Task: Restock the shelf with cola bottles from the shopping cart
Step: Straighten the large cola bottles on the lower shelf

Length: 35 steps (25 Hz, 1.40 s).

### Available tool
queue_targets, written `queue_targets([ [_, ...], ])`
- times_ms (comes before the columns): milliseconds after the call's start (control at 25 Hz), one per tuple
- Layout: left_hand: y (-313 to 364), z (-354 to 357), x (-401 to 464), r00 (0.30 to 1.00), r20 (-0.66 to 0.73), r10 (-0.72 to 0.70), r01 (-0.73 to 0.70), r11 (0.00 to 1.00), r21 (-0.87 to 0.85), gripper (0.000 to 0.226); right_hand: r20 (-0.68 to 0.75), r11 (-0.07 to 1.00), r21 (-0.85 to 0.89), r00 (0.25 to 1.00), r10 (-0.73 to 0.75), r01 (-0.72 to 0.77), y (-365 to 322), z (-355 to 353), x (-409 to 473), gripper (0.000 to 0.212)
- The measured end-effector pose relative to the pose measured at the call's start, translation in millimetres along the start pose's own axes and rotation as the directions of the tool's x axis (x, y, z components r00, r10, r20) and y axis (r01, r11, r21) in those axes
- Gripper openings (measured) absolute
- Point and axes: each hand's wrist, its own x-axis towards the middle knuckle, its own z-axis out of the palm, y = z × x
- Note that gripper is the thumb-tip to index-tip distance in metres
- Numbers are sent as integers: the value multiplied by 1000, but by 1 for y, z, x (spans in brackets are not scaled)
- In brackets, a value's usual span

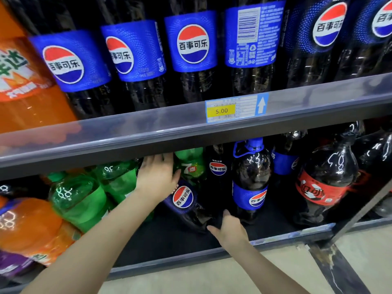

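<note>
A large cola bottle (186, 203) with a blue label leans to the left on the bottom shelf (275, 236). My left hand (158, 179) wraps its upper part just under the shelf above. My right hand (228, 229) cups its base near the shelf's front. Another blue-labelled cola bottle (250, 179) stands upright just to the right, and one more (217, 168) stands behind the tilted one.
Green soda bottles (84, 196) and orange ones (27, 228) fill the shelf's left side. Red-labelled cola bottles (324, 185) stand at the right. The upper shelf rail (148, 128) carries a price tag (235, 108) and a row of cola bottles (191, 45). Beige floor lies below.
</note>
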Motion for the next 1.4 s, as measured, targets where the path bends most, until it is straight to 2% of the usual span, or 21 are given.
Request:
queue_targets([
  [120,-23,-2,-2,975,97,-200,208,975,-80,59,29,996,29,996,-81,80,-18,7,4,90],
  [280,-40,-1,-1,950,200,-239,280,936,-213,67,47,995,14,994,-98,97,-31,17,12,102],
  [480,-50,8,3,919,259,-299,371,878,-303,66,33,997,-24,997,-74,74,-35,28,17,98],
  [720,-60,12,2,936,204,-288,338,898,-283,54,-10,998,11,998,-60,60,-38,39,22,93],
  [1040,-51,7,-2,950,181,-255,296,921,-252,58,-21,995,67,997,-75,76,-30,43,22,87],
  [1400,-18,-4,-5,995,62,-80,92,971,-221,66,-38,973,230,999,-12,21,-15,45,14,80],
])
